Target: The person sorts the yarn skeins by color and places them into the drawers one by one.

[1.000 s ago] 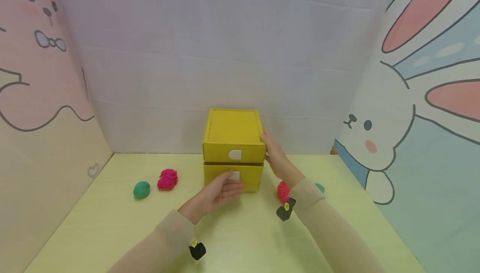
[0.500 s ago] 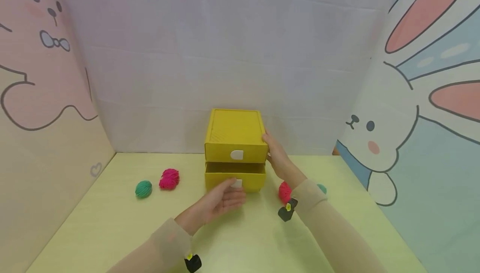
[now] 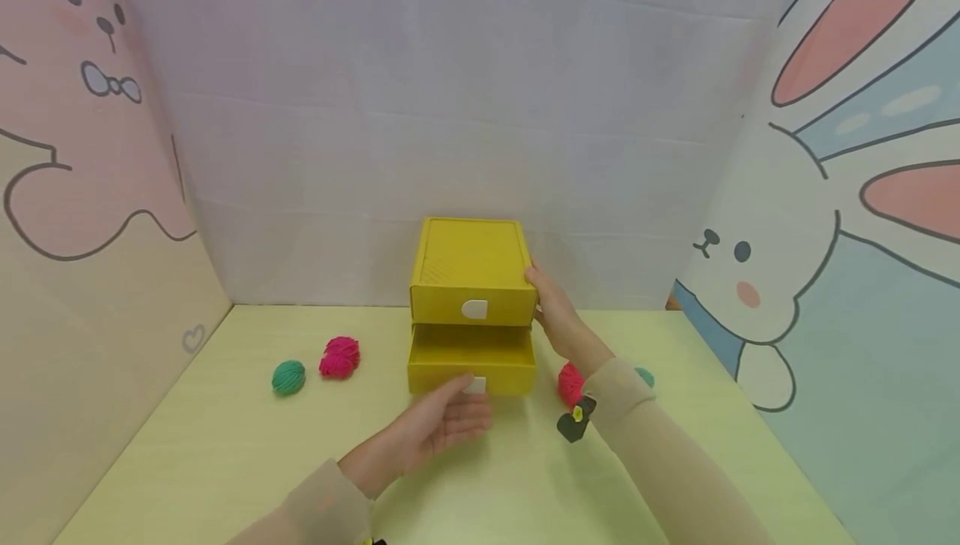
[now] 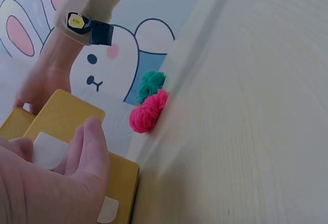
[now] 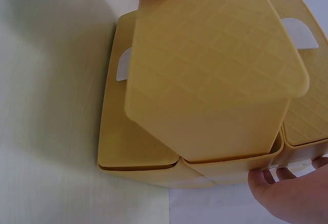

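Yellow drawer (image 3: 506, 381), centre of the frame, has slid further out of its box (image 3: 472, 253), leaving its inside reachable from above, left grip (image 3: 429, 427) pinching the tab (image 3: 478, 385), right grip (image 3: 557, 317) curled against the box's side.

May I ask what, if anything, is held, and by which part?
The left hand holds the open drawer by its white handle; the right hand touches the cabinet.

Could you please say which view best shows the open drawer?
The head view: it alone looks inside the open drawer. Left wrist shows its front, partly behind the left hand; right wrist, its front and one side.
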`<act>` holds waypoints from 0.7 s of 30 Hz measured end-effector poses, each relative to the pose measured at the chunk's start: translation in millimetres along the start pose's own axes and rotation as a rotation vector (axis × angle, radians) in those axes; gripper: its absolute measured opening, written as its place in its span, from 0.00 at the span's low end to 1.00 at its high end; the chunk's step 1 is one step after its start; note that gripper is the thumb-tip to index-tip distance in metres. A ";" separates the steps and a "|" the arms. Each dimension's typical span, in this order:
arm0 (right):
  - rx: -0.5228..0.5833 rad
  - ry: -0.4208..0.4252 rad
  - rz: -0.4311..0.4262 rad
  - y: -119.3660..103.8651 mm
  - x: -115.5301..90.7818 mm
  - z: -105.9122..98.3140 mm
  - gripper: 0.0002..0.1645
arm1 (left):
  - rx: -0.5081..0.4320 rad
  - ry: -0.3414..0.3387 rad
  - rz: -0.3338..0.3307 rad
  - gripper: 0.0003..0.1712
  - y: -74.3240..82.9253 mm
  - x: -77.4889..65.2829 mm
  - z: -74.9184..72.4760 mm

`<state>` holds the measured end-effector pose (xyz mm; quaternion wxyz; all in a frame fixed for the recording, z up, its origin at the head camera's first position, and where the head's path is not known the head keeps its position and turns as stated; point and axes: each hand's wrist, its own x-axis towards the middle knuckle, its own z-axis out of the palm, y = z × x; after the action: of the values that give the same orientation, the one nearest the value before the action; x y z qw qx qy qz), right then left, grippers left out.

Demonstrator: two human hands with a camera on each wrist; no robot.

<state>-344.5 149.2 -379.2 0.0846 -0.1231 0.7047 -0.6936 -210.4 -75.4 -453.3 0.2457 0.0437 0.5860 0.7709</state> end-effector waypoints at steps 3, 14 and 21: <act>-0.007 0.002 -0.004 0.7 0.3 -1.0 0.37 | -0.012 -0.007 -0.010 0.43 -1.9 -5.2 1.0; 0.006 0.000 0.001 0.0 -0.5 0.0 0.37 | -0.002 -0.022 -0.036 0.43 -9.8 -19.7 5.2; -0.008 -0.002 0.001 -1.9 -1.4 0.4 0.38 | -0.006 -0.024 -0.056 0.43 -12.1 -24.4 6.7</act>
<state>-342.9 149.2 -377.4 0.0853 -0.1238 0.7073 -0.6907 -182.8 -77.6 -457.0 0.2742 0.0357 0.5817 0.7650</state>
